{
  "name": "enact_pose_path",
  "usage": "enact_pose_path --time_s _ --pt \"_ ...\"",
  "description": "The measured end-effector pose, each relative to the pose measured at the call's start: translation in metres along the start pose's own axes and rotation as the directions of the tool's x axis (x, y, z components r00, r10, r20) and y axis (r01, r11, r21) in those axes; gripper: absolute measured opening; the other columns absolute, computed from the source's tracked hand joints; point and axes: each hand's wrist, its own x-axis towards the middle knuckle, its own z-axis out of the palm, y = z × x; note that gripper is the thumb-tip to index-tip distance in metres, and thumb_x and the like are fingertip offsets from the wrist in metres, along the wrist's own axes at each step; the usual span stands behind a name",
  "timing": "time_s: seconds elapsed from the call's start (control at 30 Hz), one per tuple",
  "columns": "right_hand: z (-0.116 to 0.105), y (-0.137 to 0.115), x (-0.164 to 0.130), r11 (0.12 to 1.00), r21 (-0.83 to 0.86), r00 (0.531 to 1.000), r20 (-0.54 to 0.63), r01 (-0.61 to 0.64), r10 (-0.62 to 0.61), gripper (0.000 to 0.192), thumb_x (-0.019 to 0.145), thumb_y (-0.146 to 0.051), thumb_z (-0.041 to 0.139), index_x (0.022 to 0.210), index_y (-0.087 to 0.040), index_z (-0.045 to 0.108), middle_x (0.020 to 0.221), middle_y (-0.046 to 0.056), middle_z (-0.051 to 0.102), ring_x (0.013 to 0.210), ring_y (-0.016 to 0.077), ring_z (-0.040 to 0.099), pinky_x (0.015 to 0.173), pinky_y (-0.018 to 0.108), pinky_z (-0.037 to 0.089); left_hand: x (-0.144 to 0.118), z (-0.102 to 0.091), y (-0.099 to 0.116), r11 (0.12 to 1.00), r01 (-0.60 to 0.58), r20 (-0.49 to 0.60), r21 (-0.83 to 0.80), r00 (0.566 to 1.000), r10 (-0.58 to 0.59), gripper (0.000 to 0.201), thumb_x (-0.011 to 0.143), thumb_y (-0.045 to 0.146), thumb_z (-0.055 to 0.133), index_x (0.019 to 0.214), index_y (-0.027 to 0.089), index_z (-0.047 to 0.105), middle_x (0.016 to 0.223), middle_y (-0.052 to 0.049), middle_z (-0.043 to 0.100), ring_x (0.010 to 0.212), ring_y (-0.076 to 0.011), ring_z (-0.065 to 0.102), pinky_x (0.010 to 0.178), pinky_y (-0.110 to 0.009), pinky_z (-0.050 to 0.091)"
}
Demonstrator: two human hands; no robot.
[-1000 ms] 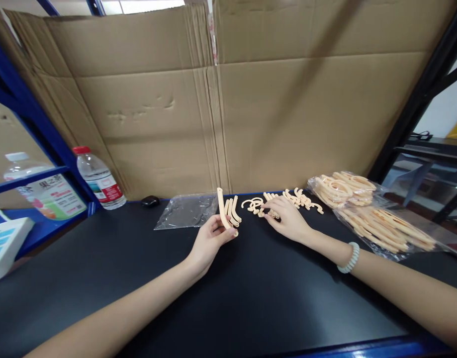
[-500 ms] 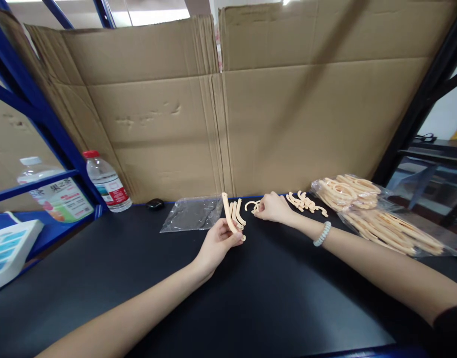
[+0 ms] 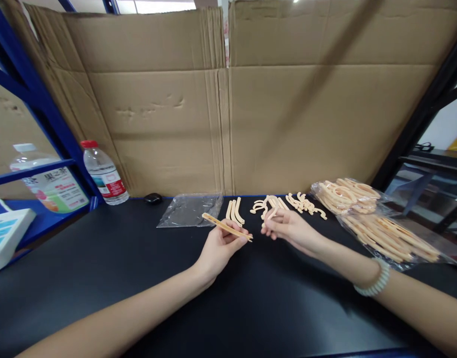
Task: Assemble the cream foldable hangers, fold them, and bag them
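My left hand [image 3: 219, 251] is closed on a long, slightly bent beige strip [image 3: 225, 226], pinched near its right end and tilted down to the right. My right hand [image 3: 295, 231] pinches a small curved beige piece [image 3: 272, 213], raised a little above the black table [image 3: 213, 308]. Several bent strips [image 3: 234, 211] lie side by side just beyond my left hand. Small curved pieces [image 3: 256, 205] rest behind my right fingers, partly covered by them. More hooked pieces [image 3: 306, 204] form a loose pile farther right.
Clear bags [image 3: 349, 195] of similar beige parts lie at the right. A flat clear plastic bag [image 3: 187, 210] and a small black object [image 3: 152, 198] are at the back left. A red-capped bottle [image 3: 105, 174] stands by the blue frame. Cardboard [image 3: 157, 109] walls off the back.
My right hand has lifted from the small curved pieces and come nearer with one of them. In my left hand the strip has turned from nearly upright to nearly level.
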Motion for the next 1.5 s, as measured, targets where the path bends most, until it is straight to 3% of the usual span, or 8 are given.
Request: enact_pose_path --time_s 0.07,0.17,0.37,0.57,1.07,1.27,1.37,1.5 --pt "0.009 0.005 -0.014 0.980 0.197 0.997 0.072 -0.037 0.023 0.031 0.072 -0.042 0.073 0.080 -0.016 0.057 0.087 0.005 0.065 0.077 0.0125 0.060 0.063 0.024 0.049 -0.004 0.006 0.000 0.997 -0.043 0.007 0.056 0.999 0.042 0.025 0.070 0.023 0.077 0.076 0.017 0.054 0.080 0.000 0.065 0.083 -0.0159 0.065 0.084 -0.029 0.048" --pt "0.017 0.010 -0.023 0.926 0.355 0.982 0.175 -0.127 0.068 0.028 0.074 -0.039 0.075 0.083 -0.016 0.061 0.092 0.005 0.064 0.084 0.0148 0.062 0.068 0.027 0.052 -0.008 0.012 0.001 0.986 -0.101 0.031 0.130 0.995 0.098 0.020 0.074 0.023 0.074 0.075 0.017 0.055 0.076 0.000 0.063 0.079 -0.0157 0.064 0.077 -0.028 0.049" --pt "0.017 0.010 -0.023 0.899 0.394 0.965 0.244 -0.194 0.101 0.029 0.072 -0.037 0.077 0.078 -0.014 0.061 0.080 0.003 0.064 0.082 0.0160 0.065 0.074 0.031 0.054 -0.012 0.015 0.000 0.988 -0.058 0.058 0.141 0.997 0.050 0.018 0.075 0.022 0.073 0.074 0.018 0.055 0.075 0.000 0.064 0.075 -0.0169 0.067 0.073 -0.029 0.053" --pt "0.017 0.010 -0.024 0.901 0.390 0.973 0.199 -0.190 0.119 0.029 0.070 -0.035 0.078 0.075 -0.015 0.059 0.076 0.001 0.065 0.072 0.0139 0.067 0.074 0.031 0.055 -0.016 0.016 0.000 0.982 -0.031 0.042 0.187 0.999 0.023 0.018 0.074 0.023 0.074 0.071 0.018 0.056 0.077 -0.002 0.068 0.075 -0.0171 0.067 0.072 -0.028 0.053" --pt "0.030 0.011 -0.030 0.973 0.228 0.999 0.036 -0.028 0.020 0.023 0.071 -0.028 0.072 0.067 -0.018 0.052 0.058 -0.003 0.058 0.053 0.0114 0.060 0.053 0.026 0.049 -0.020 0.024 -0.001 0.989 0.045 -0.068 0.143 0.997 -0.036 0.025 0.065 0.024 0.080 0.064 0.018 0.056 0.068 -0.001 0.067 0.067 -0.0174 0.066 0.064 -0.028 0.054" --pt "0.034 0.005 -0.031 0.960 0.278 1.000 0.008 -0.019 0.018 0.027 0.071 -0.035 0.074 0.066 -0.017 0.054 0.063 -0.002 0.056 0.055 0.0108 0.056 0.053 0.026 0.047 -0.019 0.027 0.000 0.991 0.079 -0.117 0.103 0.991 -0.067 0.025 0.065 0.024 0.081 0.071 0.018 0.057 0.066 0.002 0.064 0.066 -0.0149 0.064 0.066 -0.026 0.051" --pt "0.035 0.004 -0.031 0.961 0.275 0.999 -0.042 0.032 -0.021 0.030 0.069 -0.037 0.075 0.064 -0.017 0.053 0.066 -0.003 0.052 0.053 0.0073 0.048 0.048 0.023 0.042 -0.019 0.029 0.000 0.991 0.123 -0.138 0.053 0.984 -0.114 0.027 0.064 0.024 0.081 0.074 0.018 0.057 0.069 0.003 0.063 0.069 -0.0137 0.063 0.069 -0.025 0.051" --pt "0.038 0.007 -0.033 0.956 0.292 0.999 -0.049 0.004 0.010 0.031 0.070 -0.041 0.075 0.067 -0.018 0.054 0.067 -0.002 0.052 0.054 0.0080 0.045 0.042 0.021 0.036 -0.018 0.029 0.000 0.992 0.118 -0.127 0.053 0.986 -0.110 0.027 0.065 0.026 0.081 0.080 0.018 0.060 0.074 0.001 0.065 0.074 -0.0152 0.063 0.073 -0.026 0.050"
